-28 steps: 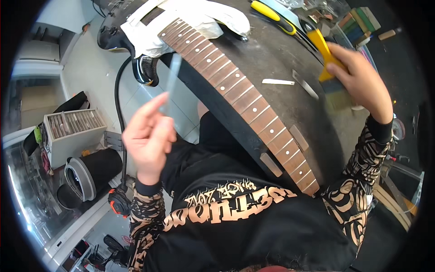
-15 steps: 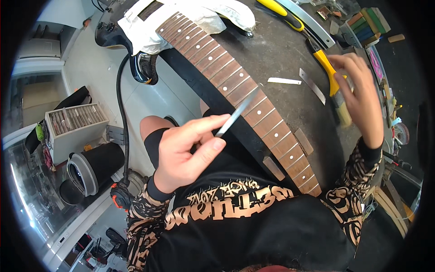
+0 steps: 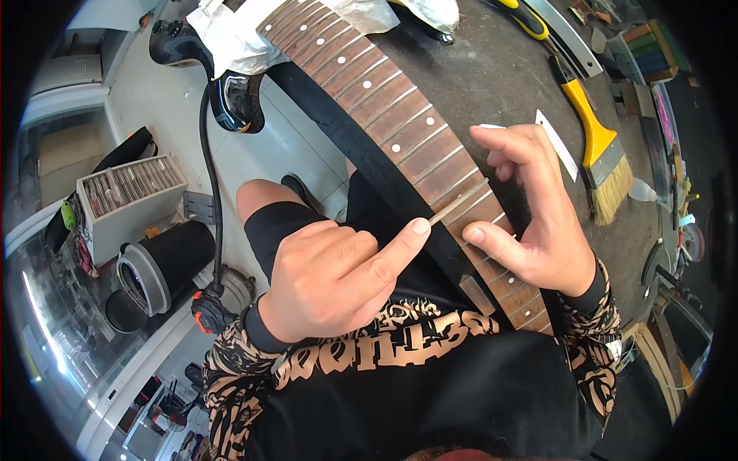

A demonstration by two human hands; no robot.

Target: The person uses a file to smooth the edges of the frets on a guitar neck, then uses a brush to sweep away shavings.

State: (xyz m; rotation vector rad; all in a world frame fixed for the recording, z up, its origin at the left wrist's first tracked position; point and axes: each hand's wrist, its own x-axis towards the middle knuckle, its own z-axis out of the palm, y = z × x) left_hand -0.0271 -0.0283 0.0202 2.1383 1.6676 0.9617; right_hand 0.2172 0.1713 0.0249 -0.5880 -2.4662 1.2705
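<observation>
Guitar neck (image 3: 388, 115): long brown wood board, grained, crossed by thin metal bars and set with round pale dots; runs slantwise from the upper left toward the wearer's front, above the table's edge.

File (image 3: 461, 201): slim, straight, greyish strip; lies across the neck, its near end at the left hand.

Left hand (image 3: 338, 273): grip narrow, holding the file, index finger stretched along it.

Right hand (image 3: 538, 207): grip wide and bare, thumb over the neck, fingers raised at its far side.

Guitar body (image 3: 237, 100): glossy black, curved horn, partly under a crumpled white cover (image 3: 238, 42).

Wood block (image 3: 478, 294): small, brown, beside the neck.

Brush (image 3: 596, 138): flat, yellow handle with black end, metal collar, straw-coloured bristles.

Blade (image 3: 557, 146): thin, pale, pointed; left of the brush.

Table (image 3: 477, 77): dark grey top, scuffed and dusty.

Room: pale tiled floor (image 3: 300, 146); white box (image 3: 115, 242) packed with upright flat cases; black bucket (image 3: 181, 257) lying on its side; black hose (image 3: 205, 154), smooth and bent.
</observation>
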